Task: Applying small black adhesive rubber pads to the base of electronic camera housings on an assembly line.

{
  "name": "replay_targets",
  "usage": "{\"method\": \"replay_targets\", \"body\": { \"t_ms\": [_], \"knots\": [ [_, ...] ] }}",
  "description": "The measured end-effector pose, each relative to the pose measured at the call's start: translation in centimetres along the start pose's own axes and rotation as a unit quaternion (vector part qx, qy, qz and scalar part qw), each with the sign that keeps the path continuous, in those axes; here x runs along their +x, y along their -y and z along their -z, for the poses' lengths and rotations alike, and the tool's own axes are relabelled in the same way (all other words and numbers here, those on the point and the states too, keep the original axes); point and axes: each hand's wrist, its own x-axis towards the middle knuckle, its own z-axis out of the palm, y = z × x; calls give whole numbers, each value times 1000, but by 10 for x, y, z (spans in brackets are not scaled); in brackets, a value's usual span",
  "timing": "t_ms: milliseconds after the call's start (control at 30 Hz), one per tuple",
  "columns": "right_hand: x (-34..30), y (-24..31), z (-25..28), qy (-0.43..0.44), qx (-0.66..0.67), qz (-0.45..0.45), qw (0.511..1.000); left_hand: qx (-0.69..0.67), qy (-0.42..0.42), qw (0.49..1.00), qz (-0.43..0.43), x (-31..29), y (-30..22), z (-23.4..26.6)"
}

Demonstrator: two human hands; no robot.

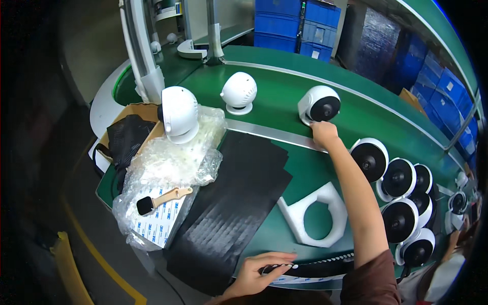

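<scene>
My right hand [325,133] reaches across to the green belt and grips the base of a round white camera [319,103] with a black front. The camera stands on the belt. Near the front edge of the table, my left hand [256,274] is closed around a dark slender tool [274,267], whose full shape is hidden by the fingers. A small white dot sits at the tool's tip. Beside that hand runs a black strip [325,268] with a row of white dots along it. Between my arms lies a white foam block [330,240] with a large round hole.
Black sheets [229,203] cover the middle. On the left, bubble wrap [157,170] bears a white camera [181,114] and a smartwatch [146,205], beside a cardboard box [147,110]. Another white camera [239,92] stands on the belt [277,96]. Several cameras [399,221] cluster right of my forearm.
</scene>
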Motion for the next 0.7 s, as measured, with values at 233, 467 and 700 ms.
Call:
{"method": "replay_targets", "body": {
  "t_ms": [233, 467, 700],
  "knots": [
    [-5, -10, 4, 72, 29, -28, 997, -7, -21, 999, -23, 1, 4, -3],
    [-15, -4, 22, 95, -95, -41, 990, 9, -44, 998, -50, 1, 10, -4],
    [-39, 182, 85, -271, 358, 230, 863, 14, -52, 998, -36, -1, 13, -1]
  ]
}}
